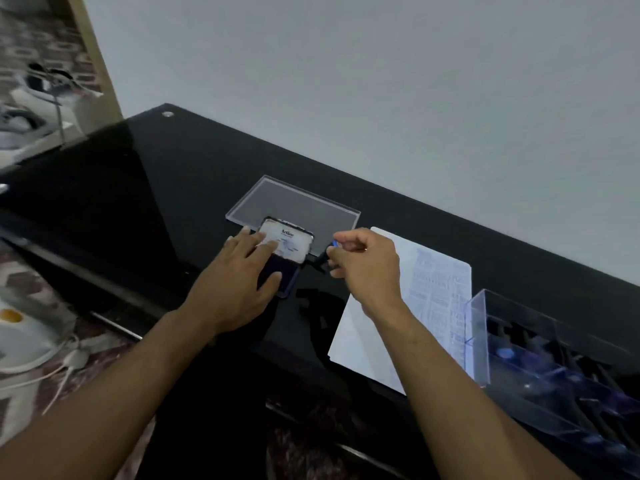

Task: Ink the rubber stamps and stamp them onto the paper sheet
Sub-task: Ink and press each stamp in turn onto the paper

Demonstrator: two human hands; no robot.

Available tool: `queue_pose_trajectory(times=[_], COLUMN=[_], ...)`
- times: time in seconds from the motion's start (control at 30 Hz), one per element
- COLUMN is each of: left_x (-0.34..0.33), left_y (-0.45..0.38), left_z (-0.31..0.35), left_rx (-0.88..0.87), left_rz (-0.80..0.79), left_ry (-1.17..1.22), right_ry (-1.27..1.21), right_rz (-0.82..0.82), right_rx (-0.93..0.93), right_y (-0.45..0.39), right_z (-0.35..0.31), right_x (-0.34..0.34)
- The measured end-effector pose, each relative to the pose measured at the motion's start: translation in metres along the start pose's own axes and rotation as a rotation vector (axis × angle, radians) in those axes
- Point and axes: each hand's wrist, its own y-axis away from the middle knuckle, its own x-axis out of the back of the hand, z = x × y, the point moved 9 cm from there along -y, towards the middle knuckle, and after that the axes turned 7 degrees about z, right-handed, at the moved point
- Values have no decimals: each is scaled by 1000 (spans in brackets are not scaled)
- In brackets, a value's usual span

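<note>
Black glass table (180,188) before us: our right hand (367,268) pinches a small stamp (323,259) just right of the ink pad (282,271), whose raised lid our left hand (239,282) holds with flat fingers, paper sheet (367,341) under the right wrist.

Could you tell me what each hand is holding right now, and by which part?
The right hand pinches a small black rubber stamp by its handle. The left hand rests on the ink pad's open lid.
</note>
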Motion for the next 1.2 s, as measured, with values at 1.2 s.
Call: queue_pose_trajectory(times=[1.2], left_x=[-1], left_y=[23], left_z=[-76], left_rx=[85], left_rz=[15], left_ry=[-170], right_ry=[486], right_rz=[-239], right_rx=[445], right_y=[26], right_z=[-52], right_x=[-104])
